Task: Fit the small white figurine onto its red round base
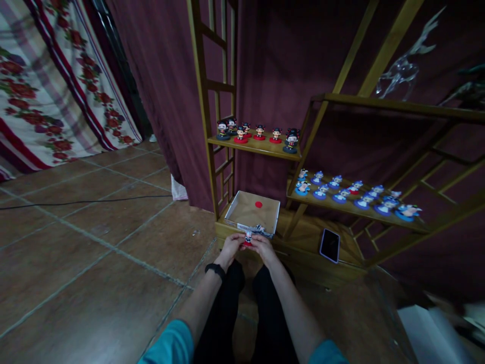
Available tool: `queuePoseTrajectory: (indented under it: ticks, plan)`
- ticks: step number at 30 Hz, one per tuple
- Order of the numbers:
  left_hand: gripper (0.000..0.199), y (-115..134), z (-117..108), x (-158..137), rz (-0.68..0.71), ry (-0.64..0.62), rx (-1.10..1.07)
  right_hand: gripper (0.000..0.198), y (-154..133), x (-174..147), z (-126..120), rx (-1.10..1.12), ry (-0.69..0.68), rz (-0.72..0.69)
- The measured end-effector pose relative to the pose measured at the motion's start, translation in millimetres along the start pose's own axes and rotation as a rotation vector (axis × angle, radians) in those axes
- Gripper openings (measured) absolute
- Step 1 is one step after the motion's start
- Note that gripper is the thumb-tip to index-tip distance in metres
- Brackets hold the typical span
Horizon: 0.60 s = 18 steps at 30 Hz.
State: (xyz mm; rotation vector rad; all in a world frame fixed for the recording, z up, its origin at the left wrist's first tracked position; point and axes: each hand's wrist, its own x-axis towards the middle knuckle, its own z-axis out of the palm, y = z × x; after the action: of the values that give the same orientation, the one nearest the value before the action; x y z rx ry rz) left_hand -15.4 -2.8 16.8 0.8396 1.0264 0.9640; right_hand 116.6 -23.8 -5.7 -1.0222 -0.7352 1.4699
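Observation:
Between my left hand point(234, 245) and my right hand point(262, 246) is a small figurine point(248, 236) with a red base, gripped by the fingers of both hands. It stands upright, just in front of the near edge of a shallow cardboard box point(232, 214). Inside the box lie a red disc point(258, 204) and, by the near wall, another small dark-and-white figurine point(259, 228). A dark band circles my left wrist. The fingers partly cover the held figurine's base.
An upper shelf point(265, 146) bears several red- and black-based figurines; a lower right shelf point(322, 201) bears several blue-based ones. A phone point(330, 245) lies on the cabinet's bottom board. Above right stands a clear deer ornament point(402, 71). A black cable point(94, 202) crosses the tiled floor.

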Motion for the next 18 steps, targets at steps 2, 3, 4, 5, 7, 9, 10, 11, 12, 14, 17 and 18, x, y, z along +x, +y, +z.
queuePoseTrajectory:
  ticks: [2, 3, 4, 5, 7, 9, 10, 11, 12, 14, 17, 18]
  plan:
    - [0.015, 0.8, 0.4, -0.6, -0.011, -0.012, 0.008, 0.028, -0.8, -0.3, -0.2, -0.012, 0.008, 0.003]
    - [0.015, 1.0, 0.5, -0.7, -0.013, -0.017, 0.009, 0.027, -1.3, -0.5, -0.2, -0.016, 0.010, 0.004]
    - [0.015, 1.0, 0.6, -0.6, -0.013, -0.023, 0.006, 0.027, -1.8, -0.9, -0.2, -0.019, 0.010, 0.005]
    - [0.016, 0.9, 0.5, -0.5, -0.013, -0.032, 0.001, 0.027, -2.4, -1.4, -0.1, -0.019, 0.010, 0.005]
    - [0.017, 0.8, 0.3, -0.2, -0.016, -0.057, -0.017, 0.028, -3.8, -2.7, 0.7, -0.014, 0.001, 0.004]
    - [0.018, 1.0, 0.1, -0.1, -0.025, -0.077, -0.034, 0.029, -5.1, -4.3, 1.9, -0.003, -0.002, -0.005]
    - [0.018, 1.4, 0.0, -0.3, -0.031, -0.078, -0.041, 0.029, -5.7, -5.0, 2.6, 0.006, -0.001, -0.010]
    - [0.017, 1.8, 0.0, -0.6, -0.036, -0.072, -0.045, 0.029, -6.2, -5.7, 3.3, 0.017, 0.004, -0.013]
    - [0.018, 2.4, 0.1, -0.9, -0.041, -0.063, -0.047, 0.029, -6.6, -6.1, 3.8, 0.027, 0.010, -0.015]
    - [0.018, 3.5, 0.1, -1.5, -0.049, -0.053, -0.050, 0.030, -6.8, -6.5, 4.4, 0.041, 0.017, -0.014]
    - [0.019, 4.3, 0.0, -1.4, -0.050, -0.072, -0.054, 0.030, -6.1, -5.5, 3.9, 0.031, -0.001, -0.011]
    - [0.019, 4.2, -0.1, -1.1, -0.047, -0.082, -0.055, 0.030, -5.6, -4.8, 3.7, 0.026, -0.004, -0.007]
